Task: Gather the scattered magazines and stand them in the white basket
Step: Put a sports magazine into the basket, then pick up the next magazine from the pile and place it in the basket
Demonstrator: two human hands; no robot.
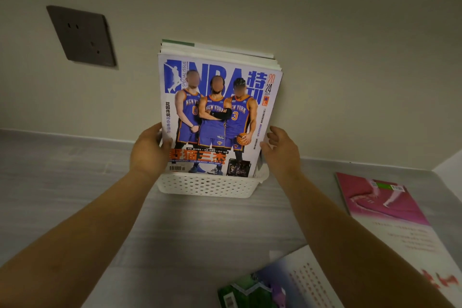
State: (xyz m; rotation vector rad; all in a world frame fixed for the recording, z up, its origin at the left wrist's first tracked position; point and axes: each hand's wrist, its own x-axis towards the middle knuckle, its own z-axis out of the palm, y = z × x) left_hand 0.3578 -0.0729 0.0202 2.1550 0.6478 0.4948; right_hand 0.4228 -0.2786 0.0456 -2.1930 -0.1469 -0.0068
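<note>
head view showed the left hand [150, 151] with fingers clamped on the nba magazine [217, 107], the right hand [283, 150] with fingers apart beside it, seemingly keeping it upright in the white basket [207, 186].

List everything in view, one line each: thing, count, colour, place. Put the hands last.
white perforated plastic basket: one, white, on the table against the wall
NBA magazine: one, blue and orange cover, upright at the basket's front
magazines behind it: several, count unclear, white and green edges, upright in the basket
pink-covered magazine: one, pink and white, flat on the table, right
green and purple magazine: one, flat, bottom edge
grey wood-grain table: one, grey
dark wall socket: one, upper left wall
left hand: grips the NBA magazine's left edge
right hand: fingers relaxed, at its right edge
</note>
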